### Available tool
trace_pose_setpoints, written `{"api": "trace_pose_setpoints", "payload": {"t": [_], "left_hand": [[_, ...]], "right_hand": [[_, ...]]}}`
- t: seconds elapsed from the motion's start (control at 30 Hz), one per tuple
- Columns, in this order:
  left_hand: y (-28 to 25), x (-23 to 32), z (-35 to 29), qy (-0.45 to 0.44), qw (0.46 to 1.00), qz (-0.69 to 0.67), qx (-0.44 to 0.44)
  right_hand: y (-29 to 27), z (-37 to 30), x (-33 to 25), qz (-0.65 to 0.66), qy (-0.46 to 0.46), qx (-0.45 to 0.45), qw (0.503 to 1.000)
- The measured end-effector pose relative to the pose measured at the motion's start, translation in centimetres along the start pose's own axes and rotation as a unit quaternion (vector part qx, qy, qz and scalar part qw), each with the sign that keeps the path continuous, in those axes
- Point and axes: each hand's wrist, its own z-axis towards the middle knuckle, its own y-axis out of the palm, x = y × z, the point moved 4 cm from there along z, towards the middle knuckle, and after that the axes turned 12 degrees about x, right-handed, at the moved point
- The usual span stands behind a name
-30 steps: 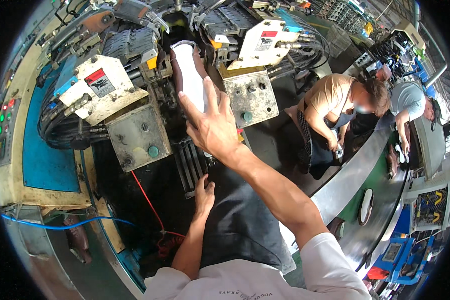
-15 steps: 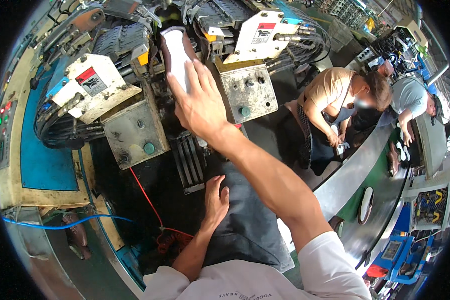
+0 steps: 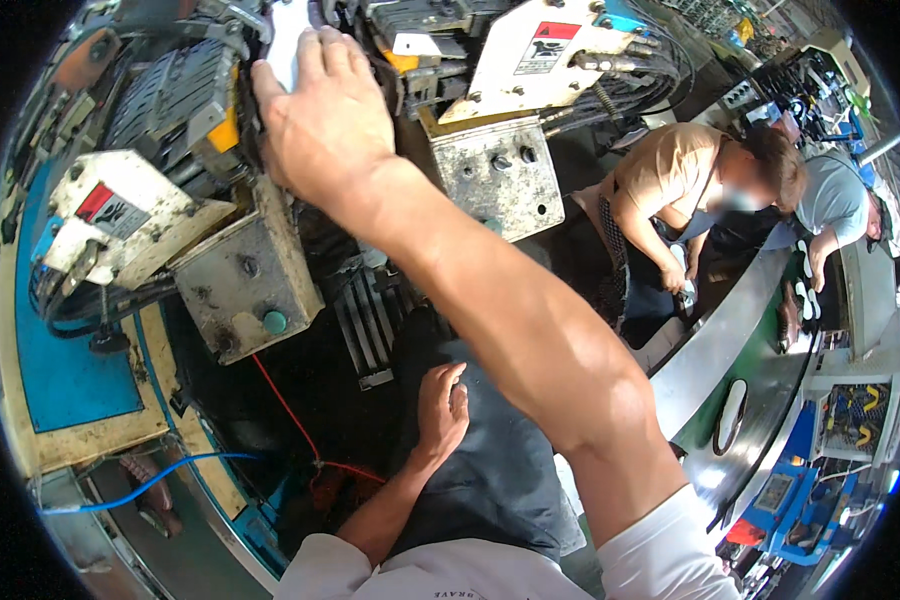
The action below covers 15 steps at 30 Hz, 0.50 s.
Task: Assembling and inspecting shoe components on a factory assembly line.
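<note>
My right hand (image 3: 330, 115) reaches far forward and lies over the white underside of a shoe (image 3: 290, 28) set in the machine. Its fingers rest on the white surface, with the thumb spread off to the left. The hand covers the near part of the shoe, and the far end runs to the picture's top edge. Above my lap, my left hand (image 3: 442, 415) hangs empty, its fingers loosely bent and the thumb apart.
Machine blocks with white plates (image 3: 530, 60) and hoses flank the shoe. A control panel edge with blue sheet (image 3: 85, 360) is at left. At right, a co-worker (image 3: 680, 180) handles a shoe beside a curved conveyor (image 3: 715, 330) carrying a white-bottomed shoe (image 3: 730, 415). A red cord (image 3: 285, 405) hangs low.
The view has shifted, and my right hand with the shoe now appears farther up and left. My left hand stays over my lap.
</note>
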Motion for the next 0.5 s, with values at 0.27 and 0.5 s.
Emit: {"api": "trace_pose_setpoints", "payload": {"t": [0.27, 0.5], "left_hand": [[1.3, -0.2, -0.2, -0.141, 0.982, -0.113, -0.064], [-0.7, 0.9, -2.3, -0.217, 0.961, -0.022, -0.170]], "right_hand": [[0.0, 2.4, -0.4, -0.002, 0.044, -0.043, 0.998], [-5.0, -9.6, 0.8, 0.204, 0.074, 0.083, 0.973]]}}
